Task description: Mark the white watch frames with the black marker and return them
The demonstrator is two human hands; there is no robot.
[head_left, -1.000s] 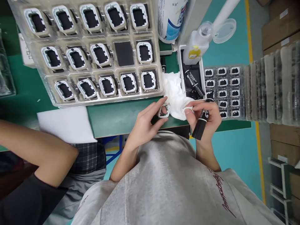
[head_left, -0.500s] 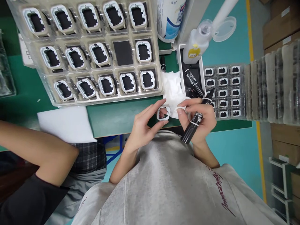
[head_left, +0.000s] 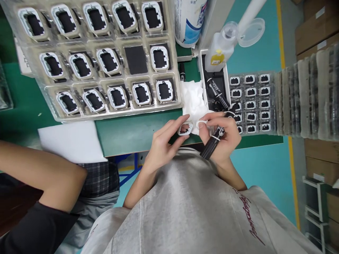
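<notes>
Between the thumb and fingers of my left hand (head_left: 165,143) is a small white-and-grey frame (head_left: 180,132), tilted, with an open middle. Close by on the right, my right hand (head_left: 225,135) pinches a small white wad (head_left: 201,122), which looks like folded tissue. A black marker pen (head_left: 212,145) lies across the same right hand, held against the palm by the curled fingers. White tissue (head_left: 194,97) lies on the green table just beyond both hands. The large clear tray (head_left: 116,112) ahead on the left holds several similar frames, one in each pocket except one.
A white box (head_left: 228,76) of markers with a squeeze bottle (head_left: 218,53) stands behind my right hand. A smaller tray (head_left: 254,133) of frames and stacked trays (head_left: 304,102) are at right. A co-worker's arm (head_left: 39,173) and a white sheet (head_left: 71,141) are at left.
The frame in my left hand has tipped to a flatter angle. My right hand, with the wad and marker, has shifted slightly left. The whole view has drifted a little.
</notes>
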